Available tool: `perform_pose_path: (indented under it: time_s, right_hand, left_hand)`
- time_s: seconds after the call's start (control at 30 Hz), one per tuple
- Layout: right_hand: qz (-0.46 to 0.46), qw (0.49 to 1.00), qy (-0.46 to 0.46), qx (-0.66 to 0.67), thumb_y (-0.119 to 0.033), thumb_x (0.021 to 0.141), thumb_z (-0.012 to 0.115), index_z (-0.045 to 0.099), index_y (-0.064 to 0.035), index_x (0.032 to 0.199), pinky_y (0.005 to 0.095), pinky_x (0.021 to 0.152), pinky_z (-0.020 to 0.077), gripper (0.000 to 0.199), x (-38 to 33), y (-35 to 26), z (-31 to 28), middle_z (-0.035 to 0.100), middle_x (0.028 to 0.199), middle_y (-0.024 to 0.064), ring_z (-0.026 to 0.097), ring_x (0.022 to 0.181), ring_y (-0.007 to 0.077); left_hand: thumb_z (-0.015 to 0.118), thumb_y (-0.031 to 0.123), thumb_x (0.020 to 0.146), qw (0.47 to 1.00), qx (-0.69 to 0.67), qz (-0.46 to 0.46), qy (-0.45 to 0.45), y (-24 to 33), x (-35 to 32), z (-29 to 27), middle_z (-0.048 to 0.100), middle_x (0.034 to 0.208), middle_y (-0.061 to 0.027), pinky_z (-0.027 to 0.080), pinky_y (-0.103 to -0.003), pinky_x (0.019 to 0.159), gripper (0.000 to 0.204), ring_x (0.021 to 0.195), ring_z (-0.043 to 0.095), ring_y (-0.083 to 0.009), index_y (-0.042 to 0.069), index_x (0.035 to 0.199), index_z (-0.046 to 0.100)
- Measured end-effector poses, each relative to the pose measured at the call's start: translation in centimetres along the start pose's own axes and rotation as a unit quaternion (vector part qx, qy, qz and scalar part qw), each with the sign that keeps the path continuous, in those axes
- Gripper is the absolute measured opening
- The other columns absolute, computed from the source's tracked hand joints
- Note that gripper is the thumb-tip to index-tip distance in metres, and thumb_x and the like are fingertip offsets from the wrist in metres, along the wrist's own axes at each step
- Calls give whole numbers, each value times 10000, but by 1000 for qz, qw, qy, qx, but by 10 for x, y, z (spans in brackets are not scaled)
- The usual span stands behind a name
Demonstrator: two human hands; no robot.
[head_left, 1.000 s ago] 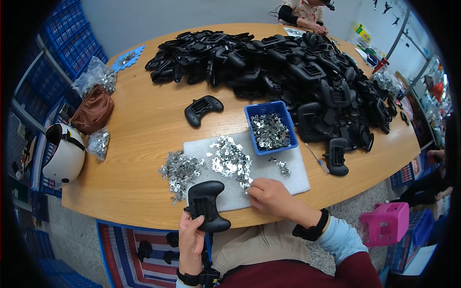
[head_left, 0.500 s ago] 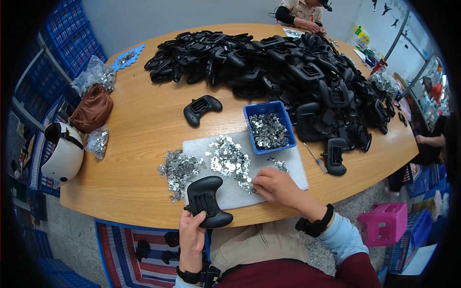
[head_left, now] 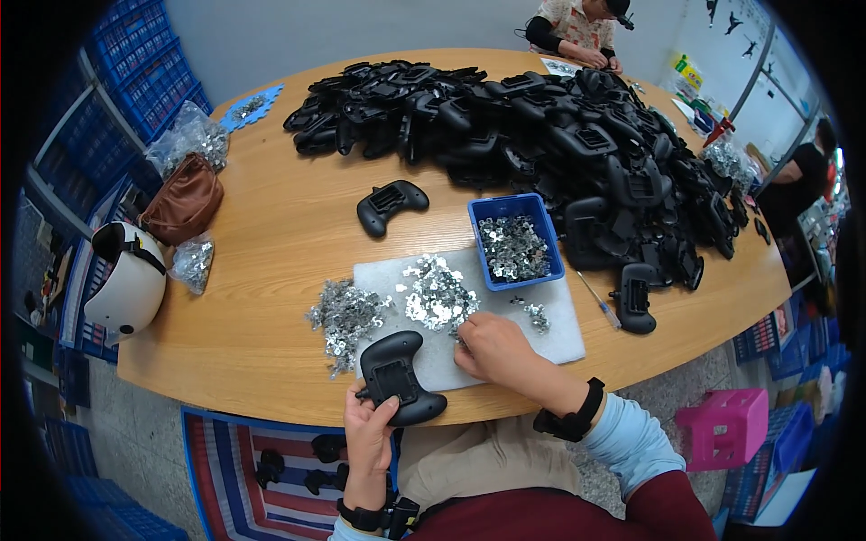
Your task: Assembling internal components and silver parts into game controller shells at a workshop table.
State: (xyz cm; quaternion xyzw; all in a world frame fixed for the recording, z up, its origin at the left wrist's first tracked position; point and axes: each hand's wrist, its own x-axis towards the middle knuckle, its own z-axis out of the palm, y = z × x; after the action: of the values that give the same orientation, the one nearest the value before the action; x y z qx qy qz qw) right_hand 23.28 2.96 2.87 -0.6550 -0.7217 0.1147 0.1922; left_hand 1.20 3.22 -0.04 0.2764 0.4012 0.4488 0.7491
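With our left hand (head_left: 367, 435) we grasp a black gamepad shell (head_left: 393, 379), its long axis running roughly away from us, just left of our right hand (head_left: 498, 350), whose curled fingers reach the silvery metal clips (head_left: 437, 296), whether pinching one we cannot tell, and we read no lettering on the shell.

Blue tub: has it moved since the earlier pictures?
No. The blue tub sits over the far right corner of the mat, as before; both shift slightly together in the picture.
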Motion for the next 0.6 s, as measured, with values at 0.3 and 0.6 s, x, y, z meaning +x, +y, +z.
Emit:
perform_pose_path:
  time_s: [0.3, 0.6]
  right_hand:
    - [57, 997, 17, -42, -149, 702, 578, 589, 4, 679, 391, 622, 486, 155, 5, -8, 11, 577, 719, 167, 583, 707, 308]
    - [-31, 999, -2, -6, -132, 721, 569, 566, -10, 728, 393, 626, 491, 122, 0, 6, 9, 576, 742, 139, 583, 705, 295]
  left_hand:
    - [597, -47, 772, 1000, -8, 4, 11, 0, -2, 1, 566, 977, -99, 517, -293, 747, 406, 858, 592, -155, 44, 1103, 379]
    - [608, -27, 778, 1000, -17, 23, 13, 0, -5, -3, 570, 944, -94, 500, -266, 726, 315, 823, 589, -135, 45, 1012, 410]
